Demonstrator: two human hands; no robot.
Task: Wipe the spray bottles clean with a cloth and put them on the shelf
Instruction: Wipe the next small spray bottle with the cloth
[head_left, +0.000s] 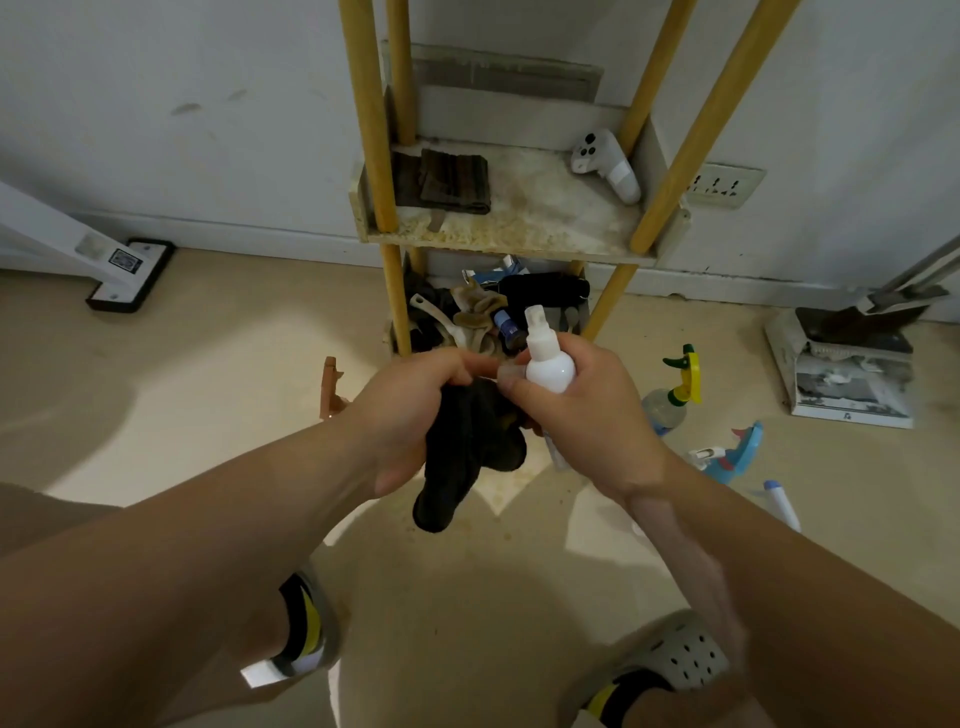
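My right hand (582, 415) grips a small white spray bottle (548, 358), held upright with its nozzle pointing up. My left hand (410, 410) grips a dark cloth (462, 452) that hangs down beside the bottle's lower part. Straight ahead stands the shelf (519, 234) with yellow posts; a folded dark cloth (452, 182) and a white game controller (605, 163) lie on it. On the floor to the right lie a clear spray bottle with a yellow-green trigger (672, 395), a blue spray bottle (735, 452) and a white bottle with a blue tip (782, 504).
The shelf's bottom level holds a heap of cloths, a spoon and small items (493, 312). A white mop base (130, 275) sits at the left wall. A dustpan on a white box (852, 364) stands at right. A wall socket (724, 187) is behind the shelf.
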